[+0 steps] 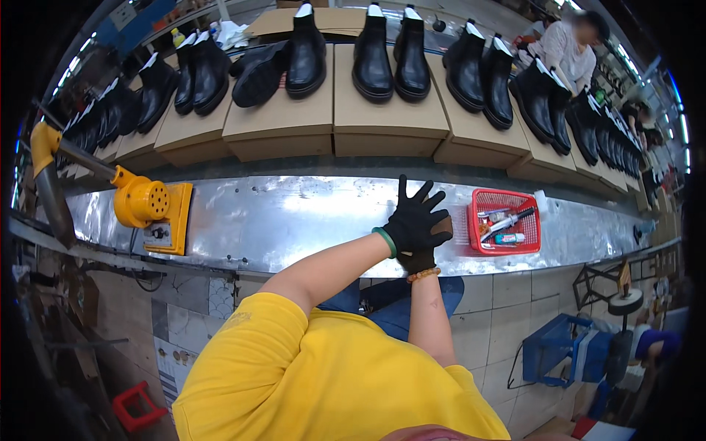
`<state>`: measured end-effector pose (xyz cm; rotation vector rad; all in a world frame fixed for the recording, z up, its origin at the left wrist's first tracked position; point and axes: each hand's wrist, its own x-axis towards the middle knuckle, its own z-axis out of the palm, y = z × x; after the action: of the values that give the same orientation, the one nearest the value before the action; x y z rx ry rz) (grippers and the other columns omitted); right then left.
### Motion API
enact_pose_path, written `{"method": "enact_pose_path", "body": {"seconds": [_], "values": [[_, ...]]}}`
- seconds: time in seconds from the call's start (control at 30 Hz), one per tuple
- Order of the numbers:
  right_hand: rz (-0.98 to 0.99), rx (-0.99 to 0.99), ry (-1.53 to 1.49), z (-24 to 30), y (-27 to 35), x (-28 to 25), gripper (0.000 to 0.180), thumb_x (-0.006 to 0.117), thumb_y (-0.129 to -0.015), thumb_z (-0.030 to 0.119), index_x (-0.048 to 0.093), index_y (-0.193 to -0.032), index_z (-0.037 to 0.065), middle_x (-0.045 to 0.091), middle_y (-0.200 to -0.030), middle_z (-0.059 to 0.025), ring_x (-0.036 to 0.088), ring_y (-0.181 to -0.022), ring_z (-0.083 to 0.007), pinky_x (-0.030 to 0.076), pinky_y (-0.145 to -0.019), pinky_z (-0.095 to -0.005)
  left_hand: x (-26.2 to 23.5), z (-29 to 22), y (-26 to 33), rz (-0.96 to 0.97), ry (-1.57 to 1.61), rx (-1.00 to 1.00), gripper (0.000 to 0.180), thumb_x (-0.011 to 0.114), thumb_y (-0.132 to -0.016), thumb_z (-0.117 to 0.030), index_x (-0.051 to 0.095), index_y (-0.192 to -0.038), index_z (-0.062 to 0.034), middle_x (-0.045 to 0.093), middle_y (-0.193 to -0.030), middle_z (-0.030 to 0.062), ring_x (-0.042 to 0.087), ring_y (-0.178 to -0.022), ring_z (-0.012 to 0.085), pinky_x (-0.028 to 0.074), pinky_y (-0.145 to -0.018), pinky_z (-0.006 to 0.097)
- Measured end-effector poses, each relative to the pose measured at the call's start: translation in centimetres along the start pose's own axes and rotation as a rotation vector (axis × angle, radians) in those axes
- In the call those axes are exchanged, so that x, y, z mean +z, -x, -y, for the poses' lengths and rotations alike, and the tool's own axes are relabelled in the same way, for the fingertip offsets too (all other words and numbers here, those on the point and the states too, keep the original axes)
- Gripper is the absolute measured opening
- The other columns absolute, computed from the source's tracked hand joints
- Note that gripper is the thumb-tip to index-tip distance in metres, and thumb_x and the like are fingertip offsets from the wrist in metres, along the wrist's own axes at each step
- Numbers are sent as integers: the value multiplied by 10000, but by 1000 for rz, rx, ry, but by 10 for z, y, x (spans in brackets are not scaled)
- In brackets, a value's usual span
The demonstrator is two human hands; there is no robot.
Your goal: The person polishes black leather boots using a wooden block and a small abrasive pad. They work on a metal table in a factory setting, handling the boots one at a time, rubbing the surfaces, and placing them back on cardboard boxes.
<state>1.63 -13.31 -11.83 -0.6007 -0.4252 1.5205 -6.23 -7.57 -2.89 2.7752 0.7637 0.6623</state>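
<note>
Both of my hands wear black gloves and meet over the metal bench (309, 209), just left of the red basket. My left hand (413, 220), with a green band at its wrist, lies across the right one with its fingers spread open. My right hand (418, 259), a beaded bracelet on its wrist, is mostly hidden underneath, so its fingers do not show. A small brown piece (443, 226) shows at the right side of the hands; its kind and which hand touches it I cannot tell.
The red plastic basket (540, 228) holds tubes and small tools. A yellow machine (151, 202) stands on the bench at left. Beyond the bench, black ankle boots (371, 62) line cardboard boxes (390, 132). Another person (570, 51) works at far right.
</note>
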Motion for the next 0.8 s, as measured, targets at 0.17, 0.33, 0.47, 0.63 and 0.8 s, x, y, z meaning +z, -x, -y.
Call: {"method": "enact_pose_path", "body": {"seconds": [0.17, 0.33, 0.47, 0.63, 0.8], "values": [[-3, 3, 26, 2, 0, 0, 527, 461, -926, 341, 312, -1382, 124, 411, -1289, -95, 405, -1192, -242, 336, -978, -416, -9, -4, 4, 6, -29, 3, 584, 497, -768, -635, 639, -1163, -229, 437, -1398, 60, 279, -1359, 312, -66, -1015, 713], [-2, 15, 26, 2, 2, 3, 512, 472, -923, 329, 331, -1370, 123, 439, -1257, -96, 436, -1163, -241, 367, -954, -417, -4, -6, 9, -89, 91, 96, 565, 572, -737, -606, 654, -1119, -197, 503, -1334, 60, 346, -1317, 320, 41, -1089, 626], [-14, 9, 60, 0, 1, 2, 501, 481, -920, 318, 346, -1361, 123, 460, -1232, -97, 461, -1140, -241, 391, -935, -419, 0, -11, 9, -65, 158, 176, 567, 599, -723, -593, 650, -1113, -184, 546, -1284, 62, 412, -1270, 324, 117, -1094, 603], [-2, -18, 188, -8, -2, -2, 486, 492, -917, 306, 366, -1348, 121, 487, -1200, -97, 493, -1111, -240, 423, -911, -421, -8, 1, 4, 141, 188, 274, 581, 587, -754, -561, 597, -1199, -186, 538, -1292, 74, 414, -1270, 318, 122, -1093, 600], [41, -30, 358, -9, 2, -3, 452, 522, -904, 289, 411, -1309, 123, 524, -1043, -75, 534, -951, -215, 456, -785, -391, -24, 67, 23, 6, 317, 300, 552, 628, -797, -426, 529, -1282, -181, 454, -1357, 151, 401, -1278, 335, 171, -1100, 553]]}}
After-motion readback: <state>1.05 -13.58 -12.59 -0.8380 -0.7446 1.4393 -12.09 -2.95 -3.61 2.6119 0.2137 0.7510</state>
